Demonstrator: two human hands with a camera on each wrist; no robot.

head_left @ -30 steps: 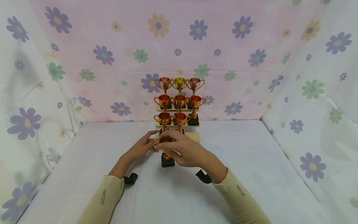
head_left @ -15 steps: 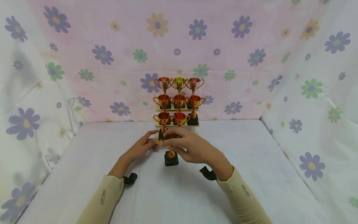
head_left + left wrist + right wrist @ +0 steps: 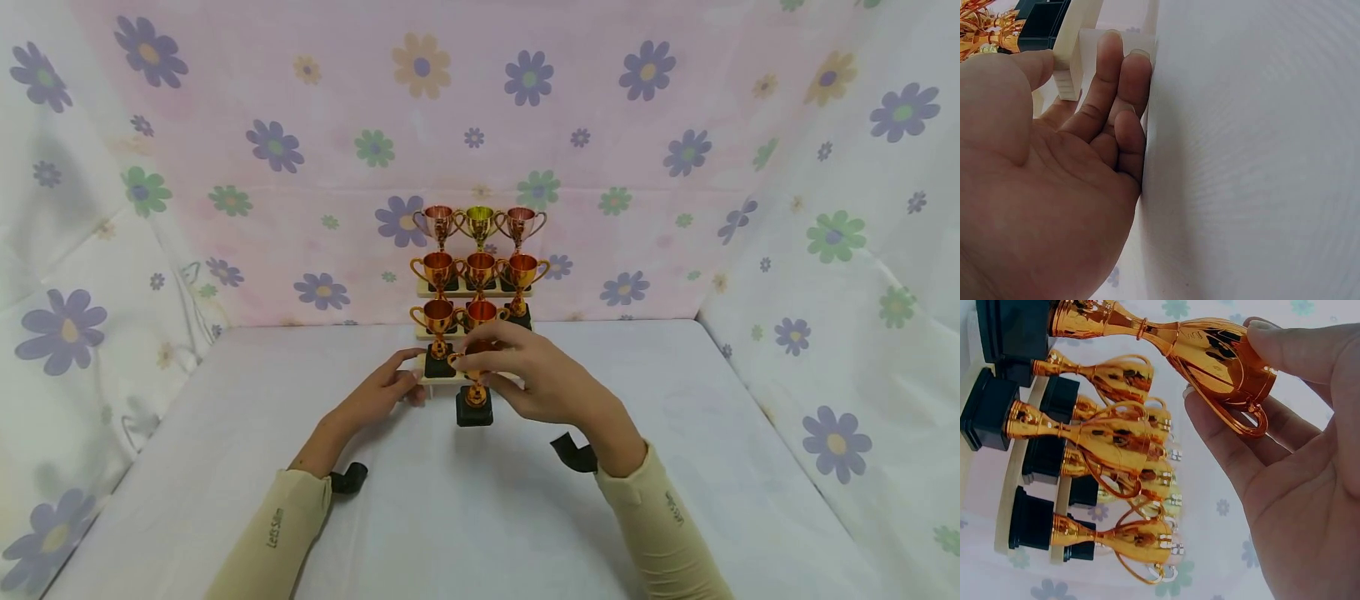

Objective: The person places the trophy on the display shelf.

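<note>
My right hand [image 3: 551, 379] grips a small gold trophy cup [image 3: 1210, 353] by its bowl, thumb on one side and fingers on the other. The trophy is upright, its black base [image 3: 475, 408] just in front of the lowest step of a wooden tiered stand [image 3: 447, 381]. My left hand [image 3: 375, 400] pinches the left end of that step [image 3: 1072, 56] between thumb and index finger, its other fingers loosely bent. On the lowest step stand a left trophy [image 3: 438, 317] and a middle trophy [image 3: 482, 313], the latter partly hidden by my right hand.
Three copper-gold trophies, one of them on the right [image 3: 522, 271], fill the middle step. Pink and yellow-gold trophies [image 3: 480, 221] line the top one. A white cloth [image 3: 637, 517] covers the table, and a flowered curtain [image 3: 337, 108] hangs behind.
My right hand has carried the trophy to the right and slightly away from me, toward the stand's lowest step. The left hand has kept its place at the step's end.
</note>
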